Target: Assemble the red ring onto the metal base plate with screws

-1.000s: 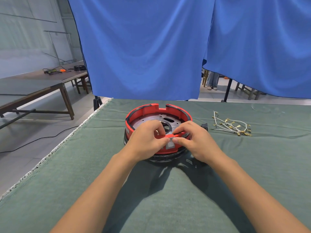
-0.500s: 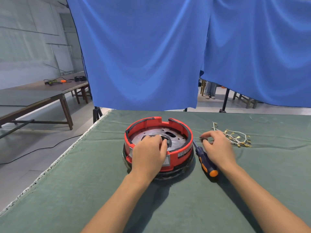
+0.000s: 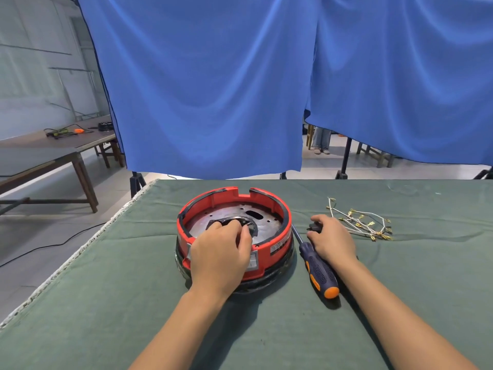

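Left hand [image 3: 221,252] curled inside red ring [image 3: 277,217]; right hand [image 3: 332,237] pinching small dark part [image 3: 312,227]; screwdriver [image 3: 316,265] tip pointing away.

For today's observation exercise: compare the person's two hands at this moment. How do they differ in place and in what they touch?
The left hand reaches over the red ring onto the metal plate, fingers curled on a dark part at its centre; the right hand rests on the green cloth beside the ring, pinching a small dark item. The screwdriver lies beside the right hand, ungripped. Both hands are palm-down.

The right hand [image 3: 330,240] has left the red ring [image 3: 234,225] for small dark parts [image 3: 312,227].
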Available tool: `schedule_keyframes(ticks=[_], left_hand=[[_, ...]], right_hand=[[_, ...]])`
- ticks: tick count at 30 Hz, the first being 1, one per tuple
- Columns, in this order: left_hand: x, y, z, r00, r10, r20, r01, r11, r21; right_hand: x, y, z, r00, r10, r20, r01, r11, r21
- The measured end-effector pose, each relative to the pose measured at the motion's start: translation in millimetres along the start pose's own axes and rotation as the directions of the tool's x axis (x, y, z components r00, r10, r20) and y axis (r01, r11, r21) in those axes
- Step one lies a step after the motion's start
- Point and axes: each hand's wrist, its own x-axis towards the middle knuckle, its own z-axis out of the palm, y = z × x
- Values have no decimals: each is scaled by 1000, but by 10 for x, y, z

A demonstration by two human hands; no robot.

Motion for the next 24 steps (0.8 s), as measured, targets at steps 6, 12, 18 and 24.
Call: schedule_keyframes(ticks=[6,12,18,24], left_hand=[[48,-179,-18,990,-104,100,113,989,-96],[156,-447,-410,913,-56,403,174,950,-261],[62,-477,-567,916,-109,386,231,931,-284],[46,-453,-523,911,-368,187,267,871,413]], right_hand=[[-84,-26,-112,996,80,42,-88,747,659],[-368,-381,-377,998,-44,-45,62,529,846],[-706,-724,-281,977,-211,-23,145,585,798],[-911,-743,-328,975,-220,35,109,609,786]])
